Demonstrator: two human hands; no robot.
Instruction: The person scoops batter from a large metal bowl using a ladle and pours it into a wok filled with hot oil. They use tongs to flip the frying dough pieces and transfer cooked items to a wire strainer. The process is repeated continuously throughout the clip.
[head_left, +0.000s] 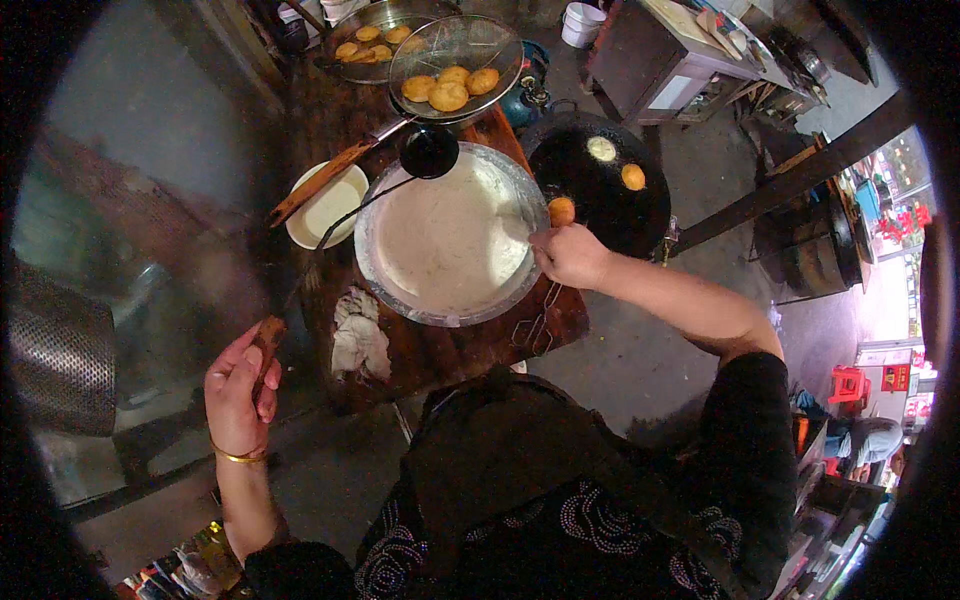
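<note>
My left hand (244, 382), with a gold-coloured bangle at the wrist, grips the wooden handle (270, 331) of a ladle. Its thin dark shaft slants up to a round black bowl (429, 151), held over the far side of a large metal basin (450, 318) of pale batter (435, 232). At the basin's right rim, my right hand (574, 256) has its fingers closed on what looks like a batter-coated spoon (513, 227), blurred against the batter. Just beyond that hand is a golden fried cake (561, 211). Wire tongs (534, 330) lie below it, their upper end hidden.
A dark wok (592, 214) on the right holds a pale cake (601, 148) and a browned one (633, 177). A wire strainer (480, 49) with fried cakes rests behind the basin. On the wooden table (442, 360) are a cream tub (302, 238) and a crumpled cloth (360, 337).
</note>
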